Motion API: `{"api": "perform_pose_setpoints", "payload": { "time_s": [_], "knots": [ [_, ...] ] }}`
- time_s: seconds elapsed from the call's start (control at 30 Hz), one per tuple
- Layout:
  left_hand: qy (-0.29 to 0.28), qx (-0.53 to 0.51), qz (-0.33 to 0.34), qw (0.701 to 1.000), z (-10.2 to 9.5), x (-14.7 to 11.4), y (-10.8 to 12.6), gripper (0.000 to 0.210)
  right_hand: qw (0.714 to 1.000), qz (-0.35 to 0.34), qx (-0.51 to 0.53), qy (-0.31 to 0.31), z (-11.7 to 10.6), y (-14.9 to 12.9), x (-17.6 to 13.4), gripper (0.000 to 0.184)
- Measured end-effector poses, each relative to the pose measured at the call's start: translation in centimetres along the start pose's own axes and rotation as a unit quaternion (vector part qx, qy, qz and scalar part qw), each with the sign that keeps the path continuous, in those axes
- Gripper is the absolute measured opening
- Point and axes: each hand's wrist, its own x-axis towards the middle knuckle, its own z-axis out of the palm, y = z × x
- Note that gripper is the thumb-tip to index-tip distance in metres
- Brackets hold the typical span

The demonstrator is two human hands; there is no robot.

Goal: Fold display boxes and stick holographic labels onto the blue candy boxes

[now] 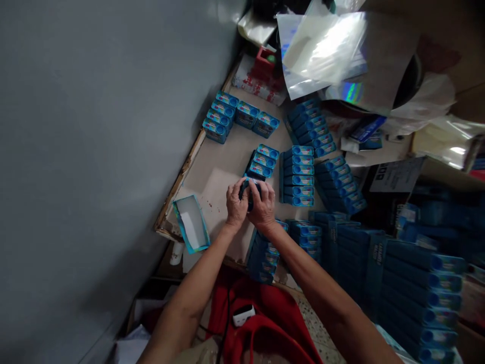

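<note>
My left hand (236,206) and my right hand (262,205) meet over the middle of the table, fingers curled round a small dark-blue box (247,191). Much of that box is hidden by the fingers. Just beyond it stands a short row of three blue boxes (264,161) with bright printed ends. A longer row of blue boxes (302,174) is to the right of my right hand. An open blue carton (191,225), pale inside, lies to the left of my left hand. Below my right wrist is another stack of blue boxes (265,255), partly covered by the forearm.
Several blue boxes (222,117) stand near the table's far left edge by a grey wall (94,126). Further stacks (409,283) crowd the right side. Shiny plastic sheets (322,50) overhang the back. A red container (264,61) sits at the far end.
</note>
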Motion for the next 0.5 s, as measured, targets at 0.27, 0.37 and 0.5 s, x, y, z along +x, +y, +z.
{"api": "perform_pose_setpoints", "payload": {
  "time_s": [0.27,0.37,0.5],
  "knots": [
    [0.022,0.048,-0.005,0.999,2.5,3.0,-1.3,0.032,0.995,-0.017,-0.087,-0.053,0.1,0.9,1.8,0.084],
    [0.018,0.030,-0.012,0.999,3.0,3.9,-1.1,0.031,0.994,-0.015,-0.087,-0.066,-0.7,0.6,2.3,0.086],
    [0.026,0.002,-0.046,0.999,-0.3,2.7,-1.1,0.047,0.991,-0.031,-0.065,-0.116,-4.0,0.3,4.7,0.084]
  ]
}}
